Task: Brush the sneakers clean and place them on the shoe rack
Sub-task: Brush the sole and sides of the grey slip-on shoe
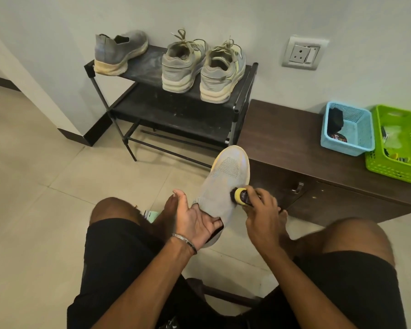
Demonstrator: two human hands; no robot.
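On the shoe rack (pixel 171 108), top shelf, 1 sneaker (pixel 119 53) at the left end, a pair of sneakers (pixel 183 67) at the right. Right of the rack, a low cabinet (pixel 282 129) with 2 baskets (pixel 342 148) side by side on its right end. In front, a 4th sneaker (pixel 223 184) on the left hand (pixel 195 222), brush (pixel 240 195) in the right hand (pixel 263 210) against its upper.

Both bare forearms reach forward from the bottom of the view and draw close together near its middle. The left hand (pixel 195 222) lies palm up, thumb stretched out and away, its fingers (pixel 215 222) hooked into the mouth of the sneaker (pixel 223 184) and holding it off the floor. A bracelet (pixel 185 242) circles the left wrist. The right hand (pixel 262 210) sits just beside the left, its back to the camera, fingers curled round a brush (pixel 241 195) whose bristles touch the sneaker's upper
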